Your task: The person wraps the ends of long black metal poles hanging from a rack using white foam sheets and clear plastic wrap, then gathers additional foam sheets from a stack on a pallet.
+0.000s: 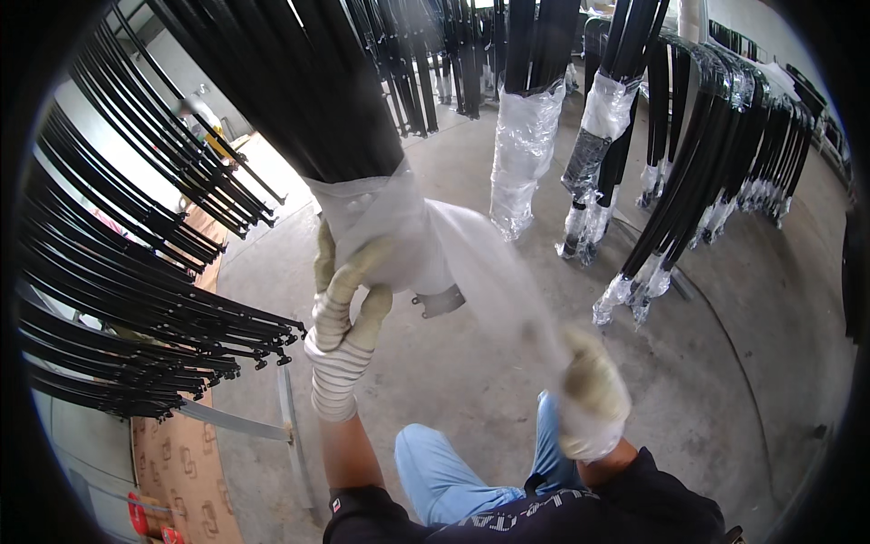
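A thick bundle of long black metal bars hangs down from the upper left in front of me. Translucent white wrapping sheet goes around its lower end, and a grey metal end piece sticks out below. My left hand, in a pale glove with a ribbed cuff, grips the wrapped end, its fingers pressed on the sheet. From the bundle a loose length of the sheet stretches down to the right. My right hand, gloved and blurred by motion, is closed on that length, above my right knee.
Rows of black bars hang along the left, ends pointing toward me. Upright bundles with clear film stand ahead. More film-ended black frames lean at the right. A dark cable crosses the concrete floor, and patterned cardboard lies lower left.
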`<state>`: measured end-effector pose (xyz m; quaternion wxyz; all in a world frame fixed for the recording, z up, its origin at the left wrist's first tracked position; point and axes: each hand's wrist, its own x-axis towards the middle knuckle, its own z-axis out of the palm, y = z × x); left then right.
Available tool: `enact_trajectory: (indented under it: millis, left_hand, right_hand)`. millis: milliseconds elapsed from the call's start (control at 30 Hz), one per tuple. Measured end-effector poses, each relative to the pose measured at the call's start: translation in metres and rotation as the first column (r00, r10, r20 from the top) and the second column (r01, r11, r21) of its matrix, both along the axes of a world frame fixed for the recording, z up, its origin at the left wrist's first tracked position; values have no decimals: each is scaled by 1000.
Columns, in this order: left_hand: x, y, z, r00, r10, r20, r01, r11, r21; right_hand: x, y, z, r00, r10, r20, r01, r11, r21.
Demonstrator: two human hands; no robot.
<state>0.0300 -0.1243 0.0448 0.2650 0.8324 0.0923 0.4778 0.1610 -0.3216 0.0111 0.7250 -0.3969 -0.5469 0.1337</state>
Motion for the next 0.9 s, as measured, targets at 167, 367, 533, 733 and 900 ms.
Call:
enact_trajectory:
  millis: [167, 367, 533, 733, 900]
  left_hand:
    - [-4, 11, 28, 860, -510, 3, 432, 724, -538]
    - [-10, 9, 58, 884, -4, -467, 85, 985, 153]
    - [8, 11, 54, 922, 130, -364, 2, 940, 341]
    - [16, 22, 34, 971, 130, -202, -32, 903, 429]
    - [27, 41, 8, 998, -36, 51, 18, 947, 322]
  right_hand:
    - [-33, 90, -4, 767, -147, 625, -60, 953, 298]
    - [-37, 157, -1, 867, 489, 97, -384, 779, -496]
    - [-33, 167, 16, 496, 41, 868, 108, 988, -108]
    - [20, 97, 3, 349, 749, 563, -679, 616, -399]
    - [66, 93, 43, 923, -279, 265, 258, 960, 112]
